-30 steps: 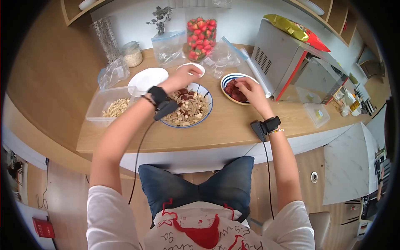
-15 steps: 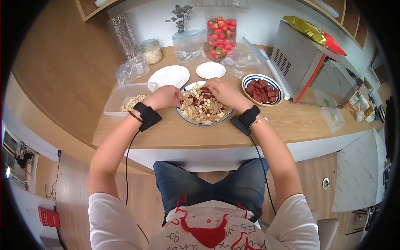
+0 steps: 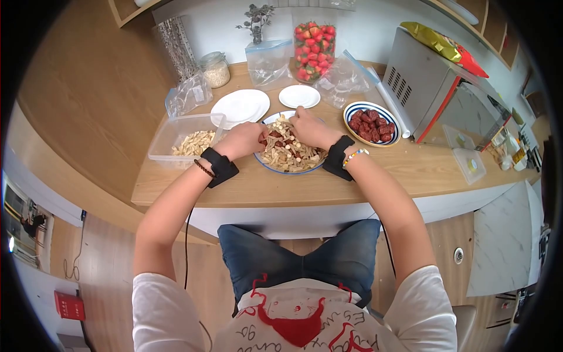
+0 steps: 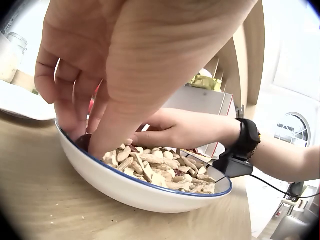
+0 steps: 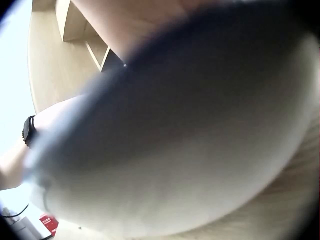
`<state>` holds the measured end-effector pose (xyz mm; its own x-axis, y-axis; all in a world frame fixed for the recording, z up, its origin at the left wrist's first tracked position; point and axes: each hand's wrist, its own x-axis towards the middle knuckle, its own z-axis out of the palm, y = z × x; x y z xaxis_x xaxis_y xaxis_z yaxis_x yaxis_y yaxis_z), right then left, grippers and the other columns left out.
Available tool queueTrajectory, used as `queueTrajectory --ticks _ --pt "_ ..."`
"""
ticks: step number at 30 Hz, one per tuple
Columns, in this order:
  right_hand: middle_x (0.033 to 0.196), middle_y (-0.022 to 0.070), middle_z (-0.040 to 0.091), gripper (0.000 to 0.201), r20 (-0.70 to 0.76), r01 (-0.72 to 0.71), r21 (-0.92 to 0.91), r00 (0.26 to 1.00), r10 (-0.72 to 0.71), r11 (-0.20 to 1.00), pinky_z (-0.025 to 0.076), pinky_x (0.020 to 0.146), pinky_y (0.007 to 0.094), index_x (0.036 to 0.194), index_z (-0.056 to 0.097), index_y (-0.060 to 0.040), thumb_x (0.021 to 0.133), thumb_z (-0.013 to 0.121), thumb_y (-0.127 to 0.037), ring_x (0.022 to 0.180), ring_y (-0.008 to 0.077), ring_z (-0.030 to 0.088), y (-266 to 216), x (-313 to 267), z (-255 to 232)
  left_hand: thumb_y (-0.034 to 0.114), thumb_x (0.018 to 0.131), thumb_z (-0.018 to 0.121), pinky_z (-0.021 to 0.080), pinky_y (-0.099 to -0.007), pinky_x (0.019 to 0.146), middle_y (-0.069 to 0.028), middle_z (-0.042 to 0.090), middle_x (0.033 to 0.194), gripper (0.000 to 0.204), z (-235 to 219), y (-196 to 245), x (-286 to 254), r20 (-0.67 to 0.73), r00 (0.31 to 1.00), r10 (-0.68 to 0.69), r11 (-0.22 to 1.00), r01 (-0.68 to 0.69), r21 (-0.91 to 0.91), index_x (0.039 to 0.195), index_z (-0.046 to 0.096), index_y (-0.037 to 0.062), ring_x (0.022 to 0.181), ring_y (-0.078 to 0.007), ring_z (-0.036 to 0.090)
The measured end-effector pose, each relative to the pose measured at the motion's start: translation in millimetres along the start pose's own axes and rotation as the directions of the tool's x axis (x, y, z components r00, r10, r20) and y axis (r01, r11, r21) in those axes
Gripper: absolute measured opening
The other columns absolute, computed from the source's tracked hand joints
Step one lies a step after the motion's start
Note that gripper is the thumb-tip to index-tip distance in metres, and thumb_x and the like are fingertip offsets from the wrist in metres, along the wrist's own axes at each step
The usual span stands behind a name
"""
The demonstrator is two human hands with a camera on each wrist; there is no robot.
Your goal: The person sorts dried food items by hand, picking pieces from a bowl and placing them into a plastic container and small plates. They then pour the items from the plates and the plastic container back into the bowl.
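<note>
A white bowl with a blue rim (image 4: 150,192) stands on the wooden counter, filled with pale dried slices (image 3: 287,155), small round cream pieces and red dates. At its left rim, my left hand (image 3: 249,141) reaches in and pinches a dark red date (image 4: 84,141) between thumb and fingers. My right hand (image 3: 314,130) comes over the far right rim with its fingertips down among the pieces; I cannot tell whether it pinches any. In the right wrist view the bowl's blurred side (image 5: 190,165) hides most of that hand.
A striped bowl of red dates (image 3: 372,127) is at the right, before a microwave (image 3: 410,76). A clear tub (image 3: 161,157) with pale slices sits left. Behind are a white plate (image 3: 240,109), a small plate (image 3: 299,96), plastic bags (image 3: 267,61) and a container of strawberries (image 3: 315,53).
My right hand left the striped date bowl and came over to the big bowl, where it now reaches in. My left hand drew back from the small plate to the bowl's left rim.
</note>
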<state>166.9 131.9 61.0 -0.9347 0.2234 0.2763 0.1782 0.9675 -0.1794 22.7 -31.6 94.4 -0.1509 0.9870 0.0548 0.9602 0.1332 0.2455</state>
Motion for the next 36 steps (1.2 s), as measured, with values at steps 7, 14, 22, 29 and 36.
queueTrajectory --ticks 7,14,22,29,36 --pt "0.100 0.0199 0.056 0.019 -0.147 0.061 -0.081 0.986 -0.072 0.995 0.045 0.085 0.0392 0.095 0.059 0.0034 0.079 0.055 -0.006 0.100 0.0335 0.053 11 -4 11 0.014 0.076 0.058 0.048 -0.0360 0.072 -0.0147 0.066 0.084 0.020 -19 13 -7 -0.097 0.995 0.002 0.995 -0.012 -0.100 0.091 0.062 0.0010 0.081 -0.0297 0.063" --pt "0.099 0.0153 0.060 0.018 -0.032 0.044 -0.188 0.998 -0.051 0.981 0.045 0.082 0.0419 0.097 0.060 -0.0032 0.081 0.056 -0.010 0.094 0.0332 0.056 14 -1 6 0.018 0.086 0.046 0.047 -0.0372 0.072 -0.0190 0.064 0.084 0.025 -18 5 18 -0.148 0.987 0.061 0.994 -0.046 0.101 0.089 0.060 -0.0026 0.081 -0.0340 0.061" --pt "0.097 0.0125 0.061 0.021 -0.101 0.053 0.434 0.995 -0.010 0.899 0.047 0.078 0.0386 0.101 0.058 -0.0042 0.084 0.059 -0.017 0.089 0.0289 0.059 21 -12 -13 0.015 0.081 0.056 0.046 -0.0400 0.070 -0.0168 0.061 0.077 0.017 -4 1 30 -0.141 0.988 0.059 0.993 -0.072 -0.089 0.082 0.056 -0.0019 0.075 -0.0327 0.060" --pt "0.090 0.0045 0.063 0.029 0.011 -0.148 0.770 0.976 0.219 0.621 0.047 0.074 0.0254 0.105 0.056 -0.0018 0.088 0.060 -0.025 0.083 0.0116 0.059 27 -50 -63 0.018 0.075 0.063 0.046 -0.0402 0.074 -0.0165 0.060 0.080 0.018 -3 12 34 -0.045 0.995 0.092 0.982 -0.083 0.172 0.075 0.059 -0.0002 0.084 -0.0320 0.058" --pt "0.091 0.0173 0.064 0.032 -0.396 -0.347 0.417 0.762 0.512 0.840 0.049 0.072 0.0343 0.099 0.064 -0.0044 0.079 0.066 -0.029 0.079 0.0287 0.063 87 -94 -89 0.018 0.072 0.066 0.048 -0.0383 0.079 -0.0172 0.061 0.090 0.023 5 14 39 0.028 0.998 0.063 0.965 -0.068 0.254 0.088 0.066 0.0024 0.091 -0.0314 0.058"
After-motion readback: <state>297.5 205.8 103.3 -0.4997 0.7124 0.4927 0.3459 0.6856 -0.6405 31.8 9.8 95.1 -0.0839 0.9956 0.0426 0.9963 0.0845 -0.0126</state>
